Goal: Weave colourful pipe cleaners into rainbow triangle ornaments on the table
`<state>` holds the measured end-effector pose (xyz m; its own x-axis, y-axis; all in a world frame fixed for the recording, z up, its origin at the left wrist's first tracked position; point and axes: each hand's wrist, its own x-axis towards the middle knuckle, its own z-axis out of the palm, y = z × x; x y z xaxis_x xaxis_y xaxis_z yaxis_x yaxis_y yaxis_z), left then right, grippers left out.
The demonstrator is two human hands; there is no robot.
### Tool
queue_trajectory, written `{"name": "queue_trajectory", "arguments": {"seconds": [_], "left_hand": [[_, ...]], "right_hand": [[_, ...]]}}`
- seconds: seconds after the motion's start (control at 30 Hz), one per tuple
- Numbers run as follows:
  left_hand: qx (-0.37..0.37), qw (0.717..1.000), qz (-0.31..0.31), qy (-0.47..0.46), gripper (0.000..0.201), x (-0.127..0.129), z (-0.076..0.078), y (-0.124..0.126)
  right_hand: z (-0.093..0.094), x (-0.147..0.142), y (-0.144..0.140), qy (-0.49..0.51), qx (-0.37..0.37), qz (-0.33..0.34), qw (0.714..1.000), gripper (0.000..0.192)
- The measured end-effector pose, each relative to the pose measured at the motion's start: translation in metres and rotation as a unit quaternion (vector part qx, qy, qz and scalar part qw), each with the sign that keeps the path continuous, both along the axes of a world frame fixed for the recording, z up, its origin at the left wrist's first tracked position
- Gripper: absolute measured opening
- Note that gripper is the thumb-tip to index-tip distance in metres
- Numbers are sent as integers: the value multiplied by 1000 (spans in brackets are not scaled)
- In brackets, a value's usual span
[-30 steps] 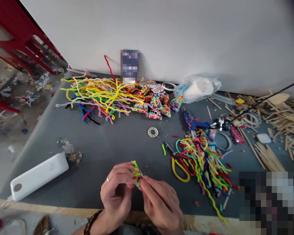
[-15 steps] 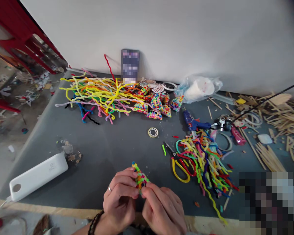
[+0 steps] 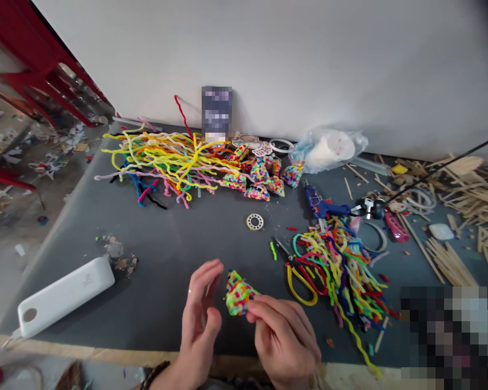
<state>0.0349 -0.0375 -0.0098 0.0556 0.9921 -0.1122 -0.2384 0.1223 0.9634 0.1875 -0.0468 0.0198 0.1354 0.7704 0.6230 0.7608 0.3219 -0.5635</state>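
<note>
The small woven triangle of many-coloured pipe cleaners (image 3: 238,293) sits pinched at its lower right corner between the thumb and fingertips of my right hand (image 3: 284,338), low over the near middle of the dark grey felt-covered surface (image 3: 179,244). It shows its flat face to me: a tight weave of yellow, green, pink, orange and blue strands, wider at the bottom and narrowing to a blunt tip that points up and left. My left hand (image 3: 201,314) is spread open just beside it, palm turned toward the piece, fingers loose and holding nothing; a thin ring shows on one finger, and there is a clear gap between that hand and the weave.

To the right, near my right hand, lie the yellow-and-red-handled scissors (image 3: 296,271), half under a loose heap of cut coloured pipe-cleaner pieces (image 3: 341,265). Behind those is a blue glue gun (image 3: 321,205). Further back, a small round ring (image 3: 254,221), perhaps a tape roll, though it is too small to tell, lies alone. Against the white wall rests a long tangle of yellow, orange and pink pipe cleaners (image 3: 166,160), with a cluster of finished woven triangles (image 3: 260,176) just beside it. A white oblong power bank (image 3: 65,295) lies at the near left, well apart from my hands. Nothing lies between my hands and the triangle.
</note>
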Motion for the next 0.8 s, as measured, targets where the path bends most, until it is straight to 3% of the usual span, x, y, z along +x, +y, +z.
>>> {"name": "queue_trajectory", "arguments": {"seconds": [0.07,0.13,0.23,0.4,0.53,0.8], "left_hand": [[-134,984,-40,-106,55,0,4,3],[-236,946,-96,-201,54,0,9,10],[-306,904,-126,-272,46,-3,14,17],[-322,887,-143,-299,44,-8,7,22],[-301,894,-143,-299,42,-13,1,24],[-291,890,-191,-293,41,-15,5,31]], "right_hand": [[6,-3,1,32,-17,11,999,29],[8,-6,2,44,-27,18,999,30],[1,-10,1,69,-27,15,997,28],[-13,-6,3,79,-50,17,995,22],[-15,-3,4,107,-80,21,991,21],[-16,-3,3,148,-108,17,983,20]]}}
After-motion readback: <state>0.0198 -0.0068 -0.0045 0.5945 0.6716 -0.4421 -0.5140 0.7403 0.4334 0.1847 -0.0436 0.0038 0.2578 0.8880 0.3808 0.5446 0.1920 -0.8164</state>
